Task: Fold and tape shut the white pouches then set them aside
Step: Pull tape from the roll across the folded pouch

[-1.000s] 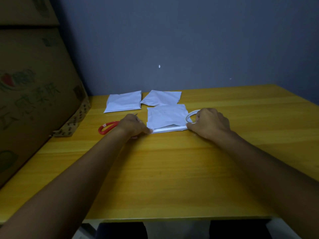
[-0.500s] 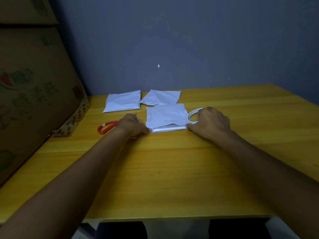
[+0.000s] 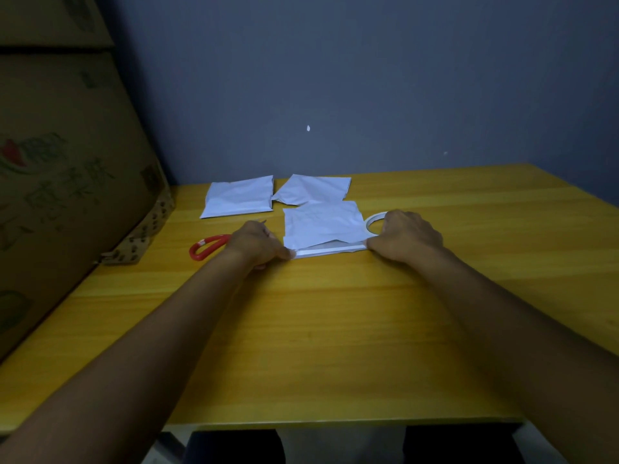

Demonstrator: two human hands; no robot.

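Pouch in hand: the crumpled white plastic pouch [image 3: 323,226] lies flat on the yellow wooden counter [image 3: 335,329], just in front of both hands.
Folded edge: a narrow white folded strip [image 3: 330,252] runs along the pouch's near side, its long axis left to right, spanning from one hand to the other.
Left hand [image 3: 256,244]: its fingers are curled and pinch the strip's left end against the counter.
Right hand [image 3: 405,239]: its fingers are curled onto the strip's right end; whether they pinch it or only press it I cannot tell.
Tape: the white ring-shaped tape roll [image 3: 375,222] lies just behind the right hand, touching or nearly touching it, so that hand is the nearer one for taping.
Scissors: the red-handled scissors [image 3: 209,247] lie just left of the left hand.
Other pouches: two white pouches [image 3: 239,200] [image 3: 315,190] lie farther back, side by side.
Step, as judged: the fold is being held down; taping seems not yet done.
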